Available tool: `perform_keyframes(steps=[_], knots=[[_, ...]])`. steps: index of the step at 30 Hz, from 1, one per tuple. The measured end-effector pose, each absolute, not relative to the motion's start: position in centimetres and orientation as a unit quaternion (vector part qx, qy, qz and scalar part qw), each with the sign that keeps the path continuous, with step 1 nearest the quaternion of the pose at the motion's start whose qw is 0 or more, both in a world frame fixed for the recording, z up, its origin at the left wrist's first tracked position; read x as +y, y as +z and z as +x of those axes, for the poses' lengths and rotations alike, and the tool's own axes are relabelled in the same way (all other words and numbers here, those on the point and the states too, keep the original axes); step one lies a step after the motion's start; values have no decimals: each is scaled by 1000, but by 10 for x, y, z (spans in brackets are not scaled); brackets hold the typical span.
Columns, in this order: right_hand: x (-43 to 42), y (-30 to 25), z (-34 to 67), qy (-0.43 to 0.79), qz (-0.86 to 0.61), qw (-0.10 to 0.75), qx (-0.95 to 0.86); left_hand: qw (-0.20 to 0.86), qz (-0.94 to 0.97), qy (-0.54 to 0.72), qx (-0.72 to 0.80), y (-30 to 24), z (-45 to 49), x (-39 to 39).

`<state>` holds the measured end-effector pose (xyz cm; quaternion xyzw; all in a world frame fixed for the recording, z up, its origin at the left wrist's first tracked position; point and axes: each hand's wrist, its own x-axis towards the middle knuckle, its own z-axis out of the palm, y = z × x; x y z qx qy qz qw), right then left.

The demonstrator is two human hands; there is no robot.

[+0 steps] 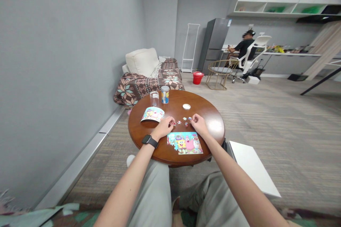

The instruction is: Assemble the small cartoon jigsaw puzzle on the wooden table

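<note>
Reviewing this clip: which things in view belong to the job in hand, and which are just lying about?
Belongs to the job:
partly assembled puzzle
loose pieces between the left hand and right hand
curved picture sheet, apparently a reference

Lying about:
clear container
tin, though possibly puzzle packaging
round white lid
red bucket on the floor

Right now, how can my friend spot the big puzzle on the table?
Find the round brown table. Near its closest edge, a cartoon puzzle lies flat. Unlike the curved picture sheet farther back on the left and the loose pieces just beyond, it is a big joined picture with its near-left corner missing.
</note>
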<state>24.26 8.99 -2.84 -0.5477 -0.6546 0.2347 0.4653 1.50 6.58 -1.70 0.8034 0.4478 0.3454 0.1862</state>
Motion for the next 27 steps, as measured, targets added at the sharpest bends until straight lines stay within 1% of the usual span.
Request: perform_keyframes(steps=[5,7,10,12,19,24,27], knots=[[89,-27,241,243,-533,458,-668,189,802,336,456,-16,16,66],[88,-27,240,245,-512,425,-706,190,801,334,458,-16,16,66],[88,-26,239,234,-473,349,-774,189,802,329,461,-16,16,66],[88,-26,239,227,-465,324,-792,187,803,326,463,-16,16,65],[88,-27,236,224,-496,358,-759,185,803,327,462,-16,16,65],[86,-28,236,181,-475,344,-789,190,805,330,456,-14,16,64],[86,-30,236,140,-490,379,-772,193,807,321,457,-14,16,65]])
